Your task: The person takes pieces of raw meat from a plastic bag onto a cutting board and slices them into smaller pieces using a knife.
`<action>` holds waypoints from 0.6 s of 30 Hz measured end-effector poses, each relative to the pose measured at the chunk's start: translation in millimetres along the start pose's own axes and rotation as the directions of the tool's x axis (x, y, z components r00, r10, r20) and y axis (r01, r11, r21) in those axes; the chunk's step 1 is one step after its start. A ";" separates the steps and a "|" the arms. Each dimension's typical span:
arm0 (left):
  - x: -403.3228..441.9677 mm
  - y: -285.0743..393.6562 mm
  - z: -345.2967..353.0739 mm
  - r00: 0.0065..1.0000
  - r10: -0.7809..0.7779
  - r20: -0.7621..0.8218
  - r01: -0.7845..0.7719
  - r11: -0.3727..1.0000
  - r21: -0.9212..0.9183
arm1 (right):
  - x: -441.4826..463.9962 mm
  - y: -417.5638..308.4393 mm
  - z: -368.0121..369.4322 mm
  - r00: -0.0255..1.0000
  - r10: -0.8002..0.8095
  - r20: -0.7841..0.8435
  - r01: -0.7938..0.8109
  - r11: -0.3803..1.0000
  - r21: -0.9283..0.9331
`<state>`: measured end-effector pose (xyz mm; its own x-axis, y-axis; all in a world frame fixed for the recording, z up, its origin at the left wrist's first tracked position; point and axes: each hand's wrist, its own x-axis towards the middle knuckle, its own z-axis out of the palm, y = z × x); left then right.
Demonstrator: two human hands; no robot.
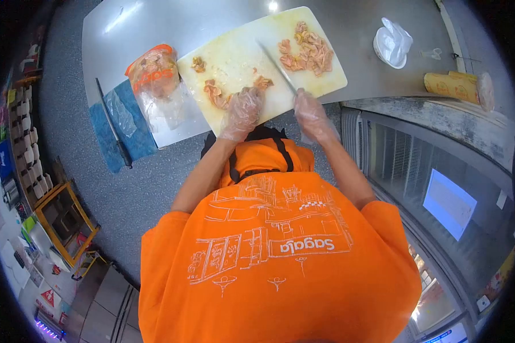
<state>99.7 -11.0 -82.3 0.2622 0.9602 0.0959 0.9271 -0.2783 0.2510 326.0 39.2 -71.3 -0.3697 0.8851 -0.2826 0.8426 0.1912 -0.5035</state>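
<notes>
My right hand (313,116), in a clear plastic glove, is closed round the handle of a knife (281,72). The blade points up and left across a white cutting board (234,57). My left hand (244,112), gloved too, is closed, its fingertips pressing on a piece of raw meat (262,83) on the board. Beside it on the left lie more strips of meat (215,94), and a small yellowish scrap (198,64) sits farther up. A pile of cut meat (313,52) covers part of the board's right end.
Left of the board lie a plastic bag of meat (154,74), a blue cloth (137,123) and a sharpening steel (113,126). On the steel table (212,17), a white bowl with plastic (392,46) stands at right, near a yellow roll (455,87). A glass-doored cabinet (406,148) is to the right.
</notes>
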 end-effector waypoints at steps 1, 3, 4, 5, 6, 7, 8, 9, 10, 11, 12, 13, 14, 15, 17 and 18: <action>-4.3 0.8 -1.0 1.000 0.015 -0.015 -0.015 1.000 0.014 | 4.9 -2.4 -3.1 1.000 0.029 -0.005 -0.029 0.999 -0.028; -0.1 -2.1 5.7 0.999 -0.051 -0.004 0.051 0.998 -0.049 | 2.2 -21.9 -19.9 0.998 -0.024 -0.054 0.026 0.999 0.047; 3.9 -2.5 7.1 0.996 -0.085 0.005 0.085 0.993 -0.083 | -1.5 -33.1 -27.4 0.996 -0.047 -0.077 0.053 0.995 0.082; 6.5 -2.8 9.2 0.978 -0.207 -0.010 0.201 0.961 -0.190 | -8.0 -38.1 -26.8 0.996 -0.040 -0.081 0.048 0.995 0.092; 18.1 -5.7 7.6 0.945 -0.326 -0.021 0.305 0.905 -0.297 | -9.0 -41.4 -27.7 0.995 -0.038 -0.093 0.047 0.994 0.098; 27.6 -7.1 3.1 0.896 -0.443 -0.014 0.401 0.824 -0.400 | -9.6 -42.7 -27.8 0.994 -0.035 -0.099 0.045 0.993 0.106; 34.5 -8.8 -1.1 0.918 -0.394 -0.048 0.337 0.837 -0.430 | -10.2 -41.4 -26.3 0.997 -0.011 -0.075 0.019 0.994 0.104; 42.9 -11.5 -8.0 0.935 -0.345 -0.086 0.271 0.848 -0.456 | -9.7 -38.8 -23.7 0.999 0.011 -0.053 -0.005 0.995 0.103; 45.0 -12.2 -10.7 0.948 -0.296 -0.120 0.206 0.853 -0.479 | -13.1 -36.1 -19.8 0.999 0.037 -0.026 -0.034 0.994 0.102; 44.0 -12.3 -7.9 0.952 -0.293 -0.084 0.224 0.859 -0.460 | -18.0 -32.8 -15.3 0.999 0.048 0.006 -0.049 0.993 0.107; 45.7 -14.2 -4.4 0.957 -0.286 -0.055 0.234 0.869 -0.437 | -20.6 -29.8 -11.2 0.998 0.056 0.030 -0.059 0.992 0.113; 48.3 -16.4 -1.6 0.961 -0.275 -0.029 0.239 0.879 -0.412 | -22.1 -27.3 -7.9 0.997 0.065 0.049 -0.071 0.990 0.119; 48.1 -17.4 1.1 0.959 -0.282 0.031 0.266 0.860 -0.435 | -26.4 -24.7 -4.4 0.999 0.044 0.000 -0.043 0.991 0.130; 47.3 -17.2 0.8 0.954 -0.287 0.090 0.295 0.839 -0.457 | -31.5 -24.8 -3.6 0.999 0.022 -0.048 -0.015 0.990 0.138; 43.8 -17.7 -0.2 0.954 -0.292 0.071 0.283 0.796 -0.535 | -35.5 -22.8 -5.3 0.995 0.048 -0.086 -0.032 0.985 0.171; 40.9 -17.9 -4.3 0.955 -0.295 -0.006 0.236 0.774 -0.587 | -36.0 -24.6 -9.8 0.993 0.096 -0.075 -0.079 0.977 0.198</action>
<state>92.7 33.1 -78.7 -0.0247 0.9994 0.0232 0.6224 -0.0028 0.7827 322.4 6.7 -40.7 -0.2567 0.9288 -0.2674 0.7747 0.0323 -0.6315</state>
